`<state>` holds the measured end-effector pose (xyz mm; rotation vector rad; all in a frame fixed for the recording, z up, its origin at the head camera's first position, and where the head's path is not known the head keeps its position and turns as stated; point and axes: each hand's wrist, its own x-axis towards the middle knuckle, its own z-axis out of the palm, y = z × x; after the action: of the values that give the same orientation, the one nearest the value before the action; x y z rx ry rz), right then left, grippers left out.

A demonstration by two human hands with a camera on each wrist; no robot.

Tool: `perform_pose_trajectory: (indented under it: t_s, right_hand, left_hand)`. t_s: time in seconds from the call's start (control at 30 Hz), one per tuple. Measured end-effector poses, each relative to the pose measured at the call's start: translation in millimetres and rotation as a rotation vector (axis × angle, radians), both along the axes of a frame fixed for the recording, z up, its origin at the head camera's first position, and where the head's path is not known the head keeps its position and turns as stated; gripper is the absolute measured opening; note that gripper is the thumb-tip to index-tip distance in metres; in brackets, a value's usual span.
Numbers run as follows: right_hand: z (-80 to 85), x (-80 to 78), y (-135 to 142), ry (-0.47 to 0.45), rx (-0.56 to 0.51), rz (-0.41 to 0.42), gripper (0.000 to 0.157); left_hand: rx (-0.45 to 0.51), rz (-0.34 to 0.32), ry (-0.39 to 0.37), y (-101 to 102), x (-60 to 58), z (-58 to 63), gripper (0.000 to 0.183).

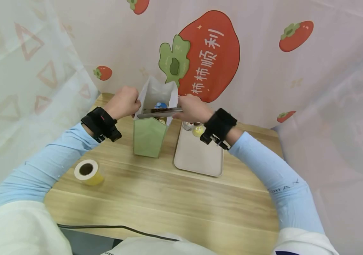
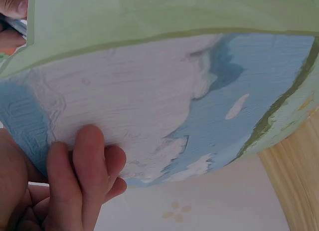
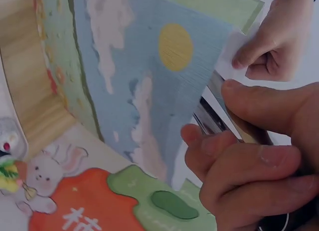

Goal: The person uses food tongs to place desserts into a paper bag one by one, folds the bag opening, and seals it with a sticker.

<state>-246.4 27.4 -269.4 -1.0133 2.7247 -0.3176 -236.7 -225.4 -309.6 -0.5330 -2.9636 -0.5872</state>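
A light green paper bag [image 1: 149,138] stands upright with its top open, its white inside showing. On its left edge my left hand [image 1: 125,102] grips the rim; in the left wrist view curled fingers [image 2: 89,161] lie against the bag's printed side of sky and clouds. My right hand [image 1: 194,108] holds metal tongs [image 1: 159,114], whose arms reach left across the bag's mouth. The right wrist view has the tongs [image 3: 212,116] between thumb and fingers, beside the printed sun. Inside the bag a small blue item [image 1: 160,105] shows, partly hidden by the tongs.
Right of the bag lies a beige tray [image 1: 199,159] with a yellow item [image 1: 198,131] and other small pieces at its far end. A yellow tape roll [image 1: 89,172] stands at the left. A black cable [image 1: 117,226] crosses the near table edge. Printed curtains surround the table.
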Motion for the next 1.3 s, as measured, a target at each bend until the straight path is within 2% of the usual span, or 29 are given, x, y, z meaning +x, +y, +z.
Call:
perform_pose_trajectory:
  t_s: [0.07, 0.13, 0.27, 0.37, 0.5, 0.67, 0.8, 0.93, 1.03, 1.13, 1.23, 1.3]
  right_hand:
    - [5.2, -2.1, -9.5, 0.019, 0.060, 0.025, 0.020]
    - [9.2, -3.5, -18.0, 0.027, 0.128, 0.047, 0.023]
    - [9.3, -2.8, -34.2, 0.055, 0.232, 0.135, 0.024]
    - [8.9, -1.0, -47.0, 0.084, 0.282, 0.194, 0.023]
    - [11.4, -0.4, -56.0, 0.102, 0.308, 0.227, 0.025]
    - [14.4, -3.4, -44.0, 0.064, 0.253, 0.214, 0.019]
    - [24.7, -4.2, -22.6, 0.009, 0.202, 0.146, 0.021]
    - [39.4, -2.7, 3.5, -0.010, 0.150, 0.079, 0.023]
    - [44.8, 0.7, 28.1, 0.025, 0.062, 0.053, 0.025]
    - [44.0, 7.8, 55.3, 0.055, -0.098, 0.036, 0.034]
    - [36.5, 18.9, 83.1, 0.047, -0.240, -0.017, 0.038]
    - [27.5, 28.1, 101.8, 0.047, -0.306, -0.082, 0.032]
  left_hand:
    - [0.002, 0.004, -0.002, -0.5, 0.3, -0.4, 0.035]
    - [0.003, 0.004, 0.002, -0.2, 0.6, -0.2, 0.036]
    - [-0.005, 0.001, 0.012, 3.0, 1.5, 0.5, 0.038]
    - [-0.017, 0.001, 0.018, 5.1, 0.9, 0.3, 0.037]
    - [-0.014, 0.000, 0.023, 4.9, -0.1, -1.0, 0.037]
    - [0.006, -0.002, 0.026, 2.4, 0.8, -1.6, 0.039]
    - [-0.004, -0.008, 0.027, 1.5, 1.2, -0.6, 0.039]
    - [-0.022, -0.003, 0.033, 0.2, 1.0, 1.3, 0.038]
    - [-0.031, 0.003, 0.034, -1.1, 1.1, 1.9, 0.038]
    - [-0.029, 0.005, 0.026, -2.7, 2.1, 1.8, 0.038]
    - [-0.014, 0.010, 0.005, -4.2, 3.6, 1.4, 0.037]
    - [-0.002, 0.019, -0.007, -4.7, 5.0, 1.0, 0.037]
